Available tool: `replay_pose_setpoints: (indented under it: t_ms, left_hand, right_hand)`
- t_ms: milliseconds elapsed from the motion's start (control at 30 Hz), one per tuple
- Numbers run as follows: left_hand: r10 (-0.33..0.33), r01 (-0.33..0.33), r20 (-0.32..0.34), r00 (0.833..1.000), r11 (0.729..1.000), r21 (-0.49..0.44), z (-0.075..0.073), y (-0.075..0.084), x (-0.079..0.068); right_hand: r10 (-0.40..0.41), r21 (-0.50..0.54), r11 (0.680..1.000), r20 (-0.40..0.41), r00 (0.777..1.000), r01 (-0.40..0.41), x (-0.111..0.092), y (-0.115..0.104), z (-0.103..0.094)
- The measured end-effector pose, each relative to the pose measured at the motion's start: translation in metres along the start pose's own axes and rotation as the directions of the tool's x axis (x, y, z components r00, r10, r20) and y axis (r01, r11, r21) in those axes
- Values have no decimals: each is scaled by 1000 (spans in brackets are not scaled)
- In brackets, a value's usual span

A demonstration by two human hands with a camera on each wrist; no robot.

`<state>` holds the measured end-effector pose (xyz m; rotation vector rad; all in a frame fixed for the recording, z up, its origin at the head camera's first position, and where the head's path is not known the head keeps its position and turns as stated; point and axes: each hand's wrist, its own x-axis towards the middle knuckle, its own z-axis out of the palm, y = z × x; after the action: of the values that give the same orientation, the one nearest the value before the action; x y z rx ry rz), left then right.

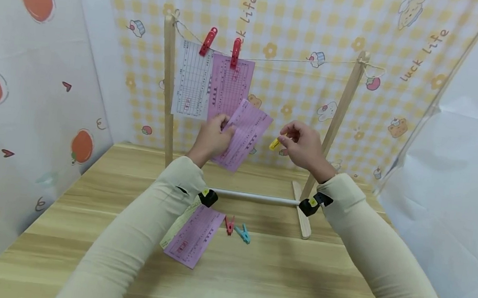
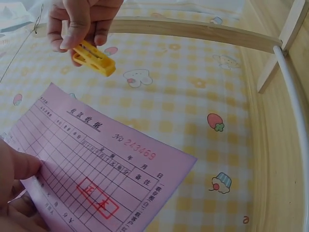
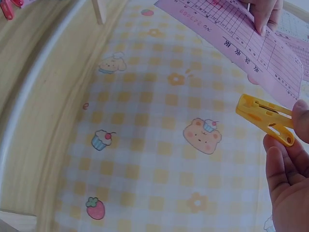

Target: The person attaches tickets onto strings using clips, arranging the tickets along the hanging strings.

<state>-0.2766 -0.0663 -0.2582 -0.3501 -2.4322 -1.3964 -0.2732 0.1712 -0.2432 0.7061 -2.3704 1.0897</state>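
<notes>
1. While the left hand (image 1: 211, 139) grips the pink slip (image 1: 249, 131) by its 9 o'clock side, the slip's long axis runs from 1 to 7 o'clock.
2. The right hand (image 1: 304, 146) pinches a yellow peg (image 1: 277, 143) between thumb and fingertips; the peg's far end slants toward 7 or 8 o'clock. Whether its mouth is parted, I cannot tell.
3. From the peg, the held slip lies at 9 o'clock, near but apart.
4. Above both hands runs the string (image 1: 299, 60); its bare stretch lies at 1 o'clock from the slip and 12 o'clock from the right hand, which sits beneath it.
5. At 11 o'clock from the slip, another pink sheet (image 1: 223, 83) hangs under a red peg (image 1: 235, 55); the left hand sits below that sheet.
</notes>
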Motion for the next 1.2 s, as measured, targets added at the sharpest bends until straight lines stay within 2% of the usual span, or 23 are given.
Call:
replay_pose_setpoints:
  t_ms: [133,267,367,633,833,1033,1200]
  left_hand:
    - [14,-14,-41,999,1000,-5,1,4,3]
    - [18,-20,-72,997,999,-25,2,8,4]
    - [27,-32,-98,995,999,-44,4,10,7]
    - [21,-31,-111,994,995,-94,10,16,13]
    - [11,-23,-121,993,995,-94,13,20,18]
    - [28,-47,-158,987,992,-116,16,28,24]
    - [17,-39,-164,986,990,-133,18,33,25]
  right_hand:
    - [3,-1,1000,-16,1000,-3,6,-5,-3]
    - [-48,-73,996,-62,997,43,13,-9,-5]
    - [-81,-84,994,-82,993,74,18,-12,-6]
    - [-120,-69,991,-125,985,112,30,-24,-10]
    - [-184,-89,981,-134,974,173,39,-33,-14]
    - [-190,-125,977,-134,973,173,51,-43,-22]
    - [-184,-144,976,-130,974,165,59,-51,-27]
